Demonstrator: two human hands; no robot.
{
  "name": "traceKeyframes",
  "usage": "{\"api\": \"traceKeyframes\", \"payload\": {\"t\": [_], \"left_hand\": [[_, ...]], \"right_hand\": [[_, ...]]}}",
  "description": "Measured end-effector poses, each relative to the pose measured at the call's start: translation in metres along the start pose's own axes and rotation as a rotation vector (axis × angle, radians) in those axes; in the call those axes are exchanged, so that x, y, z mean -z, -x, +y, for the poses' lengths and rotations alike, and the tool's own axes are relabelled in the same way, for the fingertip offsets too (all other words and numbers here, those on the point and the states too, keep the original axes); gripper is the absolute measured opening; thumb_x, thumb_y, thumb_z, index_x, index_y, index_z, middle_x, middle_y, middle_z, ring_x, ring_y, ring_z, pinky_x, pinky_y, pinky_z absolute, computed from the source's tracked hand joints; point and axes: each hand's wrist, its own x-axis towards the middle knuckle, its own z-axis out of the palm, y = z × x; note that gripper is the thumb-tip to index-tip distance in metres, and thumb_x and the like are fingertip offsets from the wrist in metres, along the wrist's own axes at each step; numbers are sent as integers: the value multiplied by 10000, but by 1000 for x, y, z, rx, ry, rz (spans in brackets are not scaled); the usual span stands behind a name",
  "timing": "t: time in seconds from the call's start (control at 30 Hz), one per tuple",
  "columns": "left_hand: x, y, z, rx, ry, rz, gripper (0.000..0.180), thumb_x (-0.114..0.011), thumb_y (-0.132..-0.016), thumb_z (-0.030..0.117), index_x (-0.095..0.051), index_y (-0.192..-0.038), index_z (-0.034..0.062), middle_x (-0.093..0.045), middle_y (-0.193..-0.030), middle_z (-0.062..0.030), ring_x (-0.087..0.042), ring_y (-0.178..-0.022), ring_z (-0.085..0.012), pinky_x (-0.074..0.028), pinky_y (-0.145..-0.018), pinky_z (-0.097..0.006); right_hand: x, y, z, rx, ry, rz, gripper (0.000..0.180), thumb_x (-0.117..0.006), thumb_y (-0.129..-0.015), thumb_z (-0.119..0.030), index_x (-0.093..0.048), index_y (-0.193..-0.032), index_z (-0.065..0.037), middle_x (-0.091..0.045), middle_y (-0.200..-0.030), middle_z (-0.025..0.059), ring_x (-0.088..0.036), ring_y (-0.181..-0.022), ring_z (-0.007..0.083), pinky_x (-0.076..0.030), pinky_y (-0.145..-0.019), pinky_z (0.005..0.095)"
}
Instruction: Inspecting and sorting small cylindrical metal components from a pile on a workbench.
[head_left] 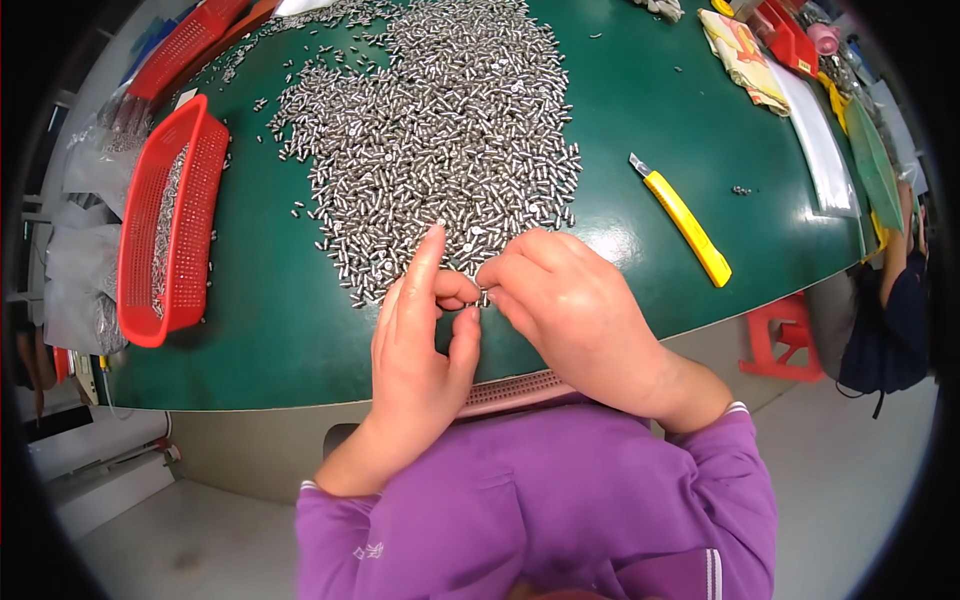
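A small metal piece point(484, 298) is at the frame's centre, pinched between thumb and forefinger of the right hand point(580, 310). The left hand point(412, 335) extends its forefinger over a pile of similar pieces point(450, 130); whether its other fingers grip anything cannot be told. The pile reaches the upper edge across a green table point(270, 340). A yellow cutter point(686, 226) lies right of centre, a red basket point(202, 200) at left.

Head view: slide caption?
Bare hands at the near edge of small metal parts spread on a green table, red basket left, yellow cutter right.
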Motion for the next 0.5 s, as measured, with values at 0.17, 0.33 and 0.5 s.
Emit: {"api": "traceKeyframes", "payload": {"t": [0.17, 0.33, 0.5], "left_hand": [[0, 0, 0, -6, -2, 9, 765, -647, -795, -147, -367, -1501, -52, -629, -932, -84, -596, -861, -213, -510, -803, -336], [0, 2, 0, -26, -15, 19, 774, -638, -809, -143, -340, -1516, -45, -634, -957, -88, -606, -871, -217, -512, -788, -332], [1, 0, 0, -27, -18, 37, 806, -610, -822, -157, -287, -1547, -17, -637, -1011, -107, -612, -894, -228, -515, -784, -337]], "right_hand": [[2, 3, -1, -21, 74, 17, 142, -686, -767, -22, -589, -867, -48, -528, -835, 99, -566, -795, 283, -495, -685, 389], [2, 6, -3, -31, 38, 47, 178, -740, -760, -50, -603, -874, -56, -544, -837, 86, -580, -790, 277, -498, -668, 390], [6, 4, -7, -58, 17, -5, 222, -767, -732, -52, -604, -883, -57, -550, -851, 89, -582, -797, 285, -502, -680, 396]]}}
